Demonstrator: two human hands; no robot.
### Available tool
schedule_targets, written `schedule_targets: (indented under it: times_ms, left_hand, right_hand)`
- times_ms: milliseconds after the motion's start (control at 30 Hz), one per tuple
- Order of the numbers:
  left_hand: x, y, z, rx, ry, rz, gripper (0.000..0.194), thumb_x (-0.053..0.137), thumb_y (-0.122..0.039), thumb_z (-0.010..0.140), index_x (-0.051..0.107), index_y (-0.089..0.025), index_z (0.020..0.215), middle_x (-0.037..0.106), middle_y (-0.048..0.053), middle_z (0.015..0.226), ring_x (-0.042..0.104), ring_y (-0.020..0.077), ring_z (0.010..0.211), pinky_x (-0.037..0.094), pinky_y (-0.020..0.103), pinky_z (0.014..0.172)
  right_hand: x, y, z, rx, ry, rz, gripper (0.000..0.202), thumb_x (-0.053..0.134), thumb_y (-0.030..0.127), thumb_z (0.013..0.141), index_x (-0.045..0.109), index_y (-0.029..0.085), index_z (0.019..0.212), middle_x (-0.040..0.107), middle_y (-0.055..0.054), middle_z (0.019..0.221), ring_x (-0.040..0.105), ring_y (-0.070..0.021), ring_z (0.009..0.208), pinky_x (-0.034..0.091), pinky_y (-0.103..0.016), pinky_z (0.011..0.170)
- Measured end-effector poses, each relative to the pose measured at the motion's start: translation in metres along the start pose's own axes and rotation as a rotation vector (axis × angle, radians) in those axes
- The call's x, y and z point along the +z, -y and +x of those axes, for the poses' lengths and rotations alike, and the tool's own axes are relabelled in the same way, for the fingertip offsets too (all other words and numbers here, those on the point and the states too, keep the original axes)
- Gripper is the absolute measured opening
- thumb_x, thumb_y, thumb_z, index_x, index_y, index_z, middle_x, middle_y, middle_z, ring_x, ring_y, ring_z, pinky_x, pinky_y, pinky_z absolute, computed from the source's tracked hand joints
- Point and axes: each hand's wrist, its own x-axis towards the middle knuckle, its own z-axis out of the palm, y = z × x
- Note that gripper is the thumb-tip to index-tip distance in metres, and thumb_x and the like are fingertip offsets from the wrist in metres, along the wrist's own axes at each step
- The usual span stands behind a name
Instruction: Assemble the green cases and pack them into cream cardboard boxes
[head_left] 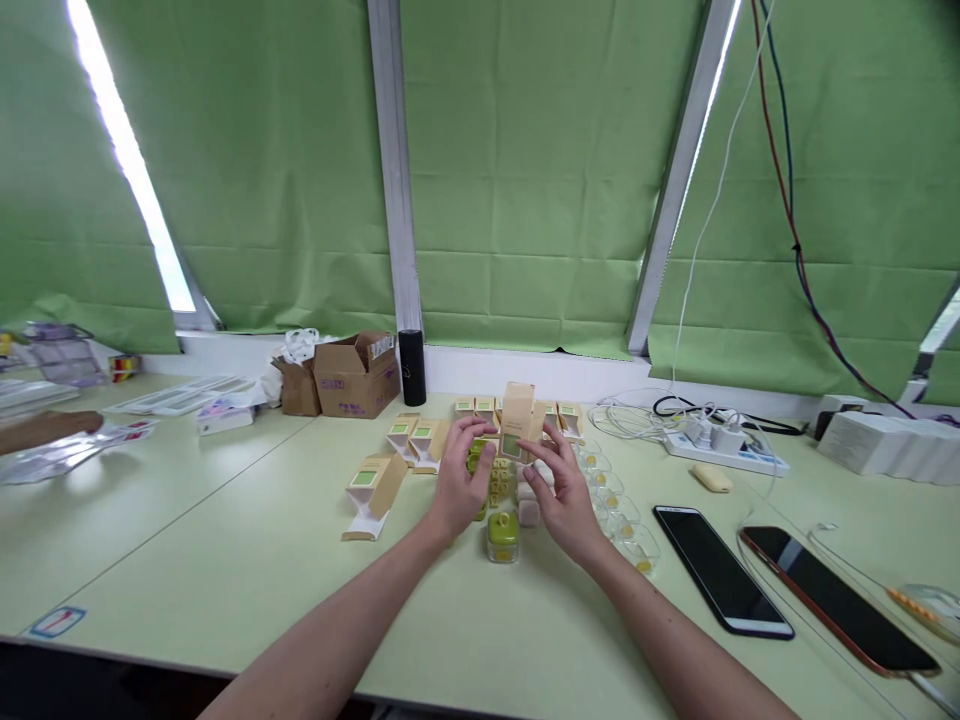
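Note:
Between my hands stands a small tan cardboard box [517, 408], upright, with a flap up and a green window low on its front. My right hand [561, 495] has its fingertips against the box's lower right side. To the left, my left hand [459, 478] is curved with thumb and fingers apart, close to the box; contact is unclear. Below them sits a clear little jar with a green lid [502, 528]. Between the hands lie small yellow-green pieces [499, 482] and whitish blocks [529, 513]. Clear containers with yellow spots [624, 528] line the right side.
Several tan boxes with green windows [375, 485] lie at left; others stand behind. Two phones [720, 570] [840, 600] and a power strip [727, 452] are at right. A carton [356, 375] and black cylinder [412, 367] stand behind. Another person's hand [56, 428] is far left.

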Motion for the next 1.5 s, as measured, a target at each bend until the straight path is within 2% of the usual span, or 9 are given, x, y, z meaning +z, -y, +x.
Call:
schedule_targets:
  times_ms: [133,267,500,667,767,867,1000,1200,1500]
  left_hand:
    - [0.004,0.0,-0.005,0.02,0.135,-0.03,0.044,0.057,-0.046,0.106,0.06,-0.026,0.145,0.057,0.014,0.146,0.057,0.0311,0.135,0.047,0.051,0.117]
    - [0.006,0.006,-0.006,0.002,0.13,-0.046,0.05,0.055,-0.046,0.107,0.054,-0.027,0.153,0.052,0.014,0.157,0.048,0.0329,0.149,0.037,0.053,0.126]
    - [0.002,0.008,0.002,-0.068,0.053,-0.06,0.044,0.059,-0.055,0.104,0.065,-0.022,0.133,0.06,0.014,0.136,0.06,0.0299,0.127,0.051,0.044,0.108]
    - [0.0,0.01,0.007,-0.141,0.063,-0.088,0.047,0.071,-0.059,0.095,0.063,-0.021,0.12,0.066,0.009,0.114,0.064,0.0253,0.104,0.052,0.038,0.091]
    - [0.0,0.013,0.01,-0.199,0.037,-0.116,0.05,0.08,-0.055,0.088,0.059,-0.021,0.117,0.068,0.006,0.107,0.063,0.0216,0.094,0.051,0.035,0.085]
    - [-0.001,0.015,0.013,-0.231,0.011,-0.213,0.059,0.082,-0.05,0.087,0.053,-0.022,0.129,0.068,0.008,0.117,0.065,0.0216,0.1,0.052,0.035,0.088]
    - [-0.01,0.01,0.018,-0.314,0.039,-0.323,0.062,0.085,-0.045,0.082,0.055,-0.02,0.131,0.068,0.012,0.129,0.068,0.0257,0.111,0.055,0.039,0.097]
    - [-0.021,0.006,0.029,-0.407,0.164,-0.338,0.061,0.09,-0.035,0.071,0.064,-0.018,0.123,0.073,0.013,0.129,0.07,0.0328,0.12,0.056,0.044,0.101]
    - [-0.036,0.023,0.028,-0.373,0.307,-0.107,0.061,0.086,-0.027,0.065,0.072,-0.017,0.124,0.078,0.011,0.116,0.071,0.0292,0.107,0.053,0.041,0.094]
  right_hand:
    - [0.001,0.003,-0.003,-0.105,0.035,-0.086,0.034,0.063,0.039,0.104,0.075,0.038,0.135,0.033,-0.006,0.17,0.04,-0.0345,0.156,0.037,-0.062,0.127]
    - [0.001,0.006,-0.006,-0.203,0.097,-0.134,0.047,0.062,0.03,0.103,0.064,0.042,0.148,0.028,-0.002,0.175,0.031,-0.0344,0.162,0.035,-0.063,0.13]
    - [-0.003,0.021,-0.007,-0.333,0.21,-0.171,0.07,0.056,0.016,0.1,0.042,0.042,0.164,0.035,0.0,0.175,0.03,-0.0322,0.164,0.033,-0.066,0.131]
    - [-0.004,0.027,-0.006,-0.4,0.278,-0.212,0.076,0.051,0.012,0.1,0.033,0.037,0.168,0.041,-0.003,0.172,0.032,-0.0309,0.163,0.032,-0.066,0.131]
    - [-0.006,0.022,-0.006,-0.401,0.24,-0.214,0.069,0.056,0.015,0.098,0.042,0.033,0.163,0.05,-0.007,0.165,0.041,-0.0325,0.158,0.035,-0.063,0.13]
    - [-0.01,0.019,-0.004,-0.372,0.188,-0.273,0.045,0.061,0.019,0.096,0.061,0.029,0.139,0.067,-0.011,0.142,0.057,-0.0348,0.14,0.047,-0.06,0.117]
    - [-0.016,0.028,-0.001,-0.295,0.349,-0.486,0.014,0.069,0.022,0.09,0.068,0.024,0.105,0.076,-0.009,0.099,0.064,-0.0332,0.108,0.048,-0.053,0.096]
    - [-0.017,0.046,-0.001,-0.217,0.662,-0.681,0.029,0.082,0.041,0.088,0.073,0.023,0.109,0.079,-0.006,0.102,0.059,-0.0301,0.109,0.041,-0.046,0.097]
    - [-0.014,0.048,0.0,-0.183,0.757,-0.717,0.031,0.09,0.035,0.079,0.073,0.022,0.102,0.079,-0.006,0.103,0.059,-0.0294,0.107,0.038,-0.042,0.09]
